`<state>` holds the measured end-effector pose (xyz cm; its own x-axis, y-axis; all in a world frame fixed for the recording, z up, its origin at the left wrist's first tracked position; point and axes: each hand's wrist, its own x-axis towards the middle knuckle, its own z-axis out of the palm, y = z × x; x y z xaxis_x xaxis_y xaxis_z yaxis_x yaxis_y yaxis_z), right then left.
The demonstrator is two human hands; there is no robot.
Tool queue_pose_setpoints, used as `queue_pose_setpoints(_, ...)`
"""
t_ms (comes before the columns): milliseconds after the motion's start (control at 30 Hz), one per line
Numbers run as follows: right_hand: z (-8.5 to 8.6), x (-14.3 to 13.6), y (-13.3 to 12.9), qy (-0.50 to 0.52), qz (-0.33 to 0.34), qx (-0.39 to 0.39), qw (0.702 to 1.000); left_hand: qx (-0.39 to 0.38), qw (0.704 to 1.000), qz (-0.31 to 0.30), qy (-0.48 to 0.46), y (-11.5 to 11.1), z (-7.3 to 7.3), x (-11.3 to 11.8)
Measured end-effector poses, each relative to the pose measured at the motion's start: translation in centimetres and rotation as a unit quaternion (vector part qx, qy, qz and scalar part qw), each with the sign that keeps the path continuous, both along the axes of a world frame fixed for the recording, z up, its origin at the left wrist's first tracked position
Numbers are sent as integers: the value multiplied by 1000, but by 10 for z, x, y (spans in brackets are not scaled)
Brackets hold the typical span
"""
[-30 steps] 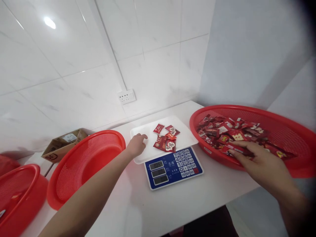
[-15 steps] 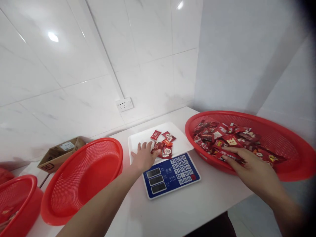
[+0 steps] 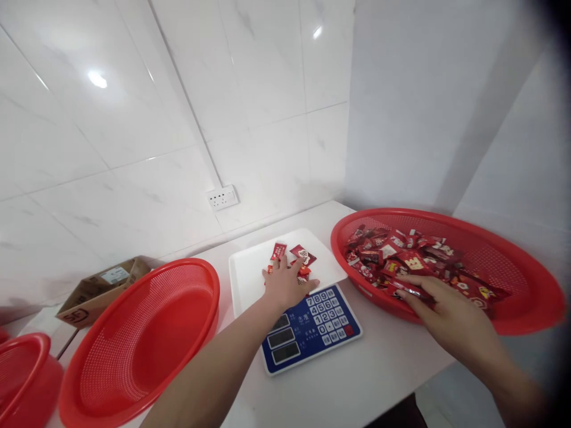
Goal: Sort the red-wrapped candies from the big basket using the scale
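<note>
My left hand (image 3: 288,286) lies spread over several red packets (image 3: 303,255) on the white pan (image 3: 245,275) of a scale, covering part of them. Below the pan is the scale's blue keypad panel (image 3: 307,330); my wrist partly hides its displays. At the right, my right hand (image 3: 439,303) is at the near rim of a red basket (image 3: 504,255) that holds many red packets (image 3: 413,260). A red packet (image 3: 413,290) is pinched between its thumb and fingers.
A red basket (image 3: 173,315) with nothing visible inside stands left of the scale. Another red basket (image 3: 40,380) is at the far left edge. Behind them sits an open cardboard box (image 3: 84,303). A wall socket (image 3: 223,197) is above the table.
My left hand has moved right, from the left edge of the packets to over them. My right hand stays at the basket with the packet. The view has shifted slightly.
</note>
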<state>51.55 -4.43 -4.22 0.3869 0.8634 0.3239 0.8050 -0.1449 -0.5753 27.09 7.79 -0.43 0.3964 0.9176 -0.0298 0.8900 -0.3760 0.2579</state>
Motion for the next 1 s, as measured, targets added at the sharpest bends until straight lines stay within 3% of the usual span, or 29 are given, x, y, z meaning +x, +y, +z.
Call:
queue_pose_setpoints(167,-1,0,0,-5,3,-2,1000,57,998,-36,-5,-2,1,-3)
queue_pose_setpoints(367,-3,-1,2,-20,-9,5,1000,54,994,-87,-38,9,4,-11)
queue_pose_setpoints(567,0,-2,1,-21,-14,-10,1000,63,991,-61,-102,21,9,-27)
queue_pose_setpoints(700,0,-1,1,-23,-11,-14,1000,61,988,1,-144,25,32,-64)
queue_pose_setpoints(833,-3,1,2,-26,-13,-6,1000,62,983,77,-156,12,58,-125)
queue_pose_setpoints(1000,-5,2,4,-12,-6,-4,1000,52,977,177,-109,-9,65,-196)
